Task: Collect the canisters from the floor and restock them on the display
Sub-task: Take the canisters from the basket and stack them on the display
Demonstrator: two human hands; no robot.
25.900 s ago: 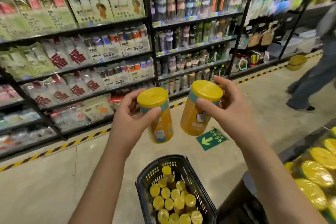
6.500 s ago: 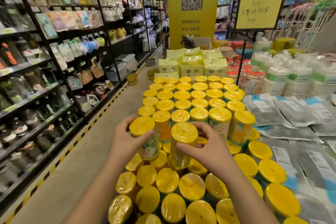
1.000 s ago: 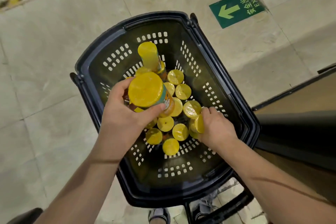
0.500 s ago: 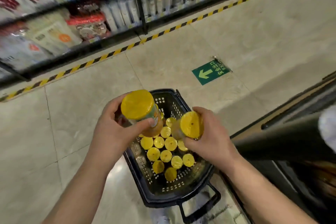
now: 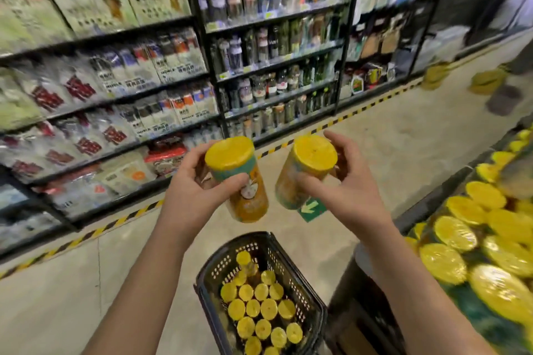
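My left hand [image 5: 191, 196] grips a yellow-lidded orange canister [image 5: 239, 179] at chest height. My right hand [image 5: 346, 190] grips a second canister [image 5: 305, 170] of the same kind beside it. Both are held above a black plastic basket [image 5: 305, 291] standing on the floor, which holds several more yellow-lidded canisters [image 5: 259, 308]. At the right edge is the display [image 5: 490, 242], packed with yellow-lidded canisters, blurred by motion.
Tall black shelves [image 5: 207, 46] with bags and bottles line the far side of the aisle behind a yellow-black floor stripe [image 5: 86, 236]. A green arrow sticker [image 5: 313, 210] lies on the floor. Yellow objects [image 5: 487, 82] sit on the floor at the far right.
Both hands lifted a canister each out of the basket and raised them. The view swung up from the basket toward the shelves and the display.
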